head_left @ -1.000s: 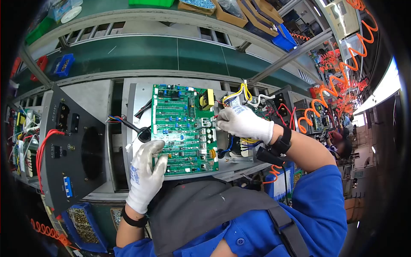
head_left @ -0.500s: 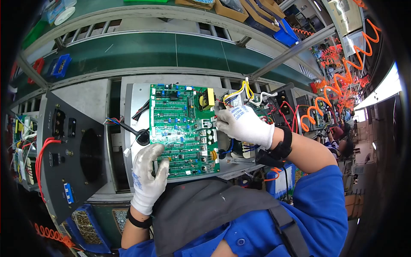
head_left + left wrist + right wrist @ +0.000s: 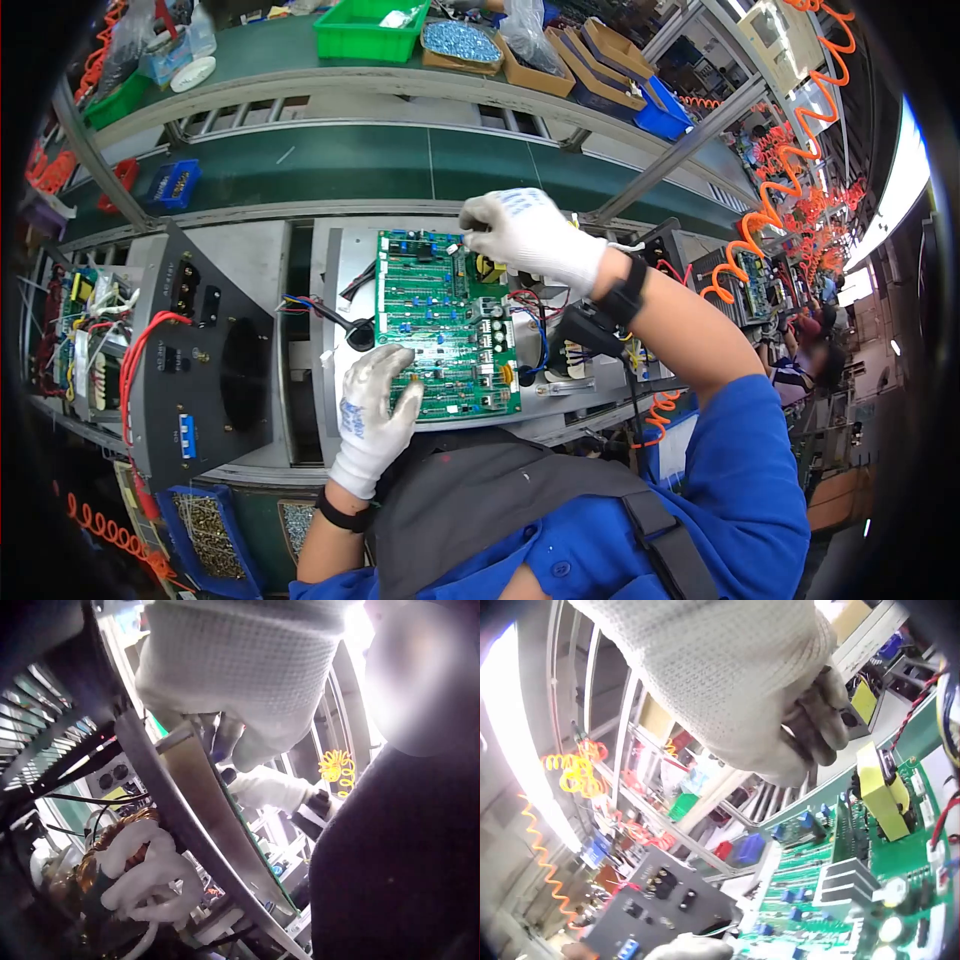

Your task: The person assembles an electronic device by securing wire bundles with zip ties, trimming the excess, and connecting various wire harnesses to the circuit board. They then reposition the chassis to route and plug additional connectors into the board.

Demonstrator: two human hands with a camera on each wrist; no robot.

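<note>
A green circuit board (image 3: 430, 310) with a yellow-wrapped transformer (image 3: 488, 268) lies on a grey metal chassis (image 3: 345, 270). The left white-gloved hand (image 3: 375, 415) rests at the board's lower left, thumb and fingers apart; in the left wrist view this glove (image 3: 240, 667) is over the edge of a panel. Raised above the board's upper right corner is the right gloved hand (image 3: 535, 235), its fingers loosely bent with a gap to the thumb. The right wrist view shows no object in that glove (image 3: 727, 682), which is above the board (image 3: 802, 877) and transformer (image 3: 881, 791).
A black panel with a round opening (image 3: 205, 350) stands at left. Red and blue wires (image 3: 535, 305) run right of the board. Beyond are a green conveyor (image 3: 370, 160), a green bin (image 3: 368, 30) and cardboard trays (image 3: 600, 65). Orange coiled hoses (image 3: 800, 150) hang at right.
The right hand has left the board's right edge and moved up to above its upper corner. The left hand remains at the lower left. The head view has shifted, showing more of the far shelf.
</note>
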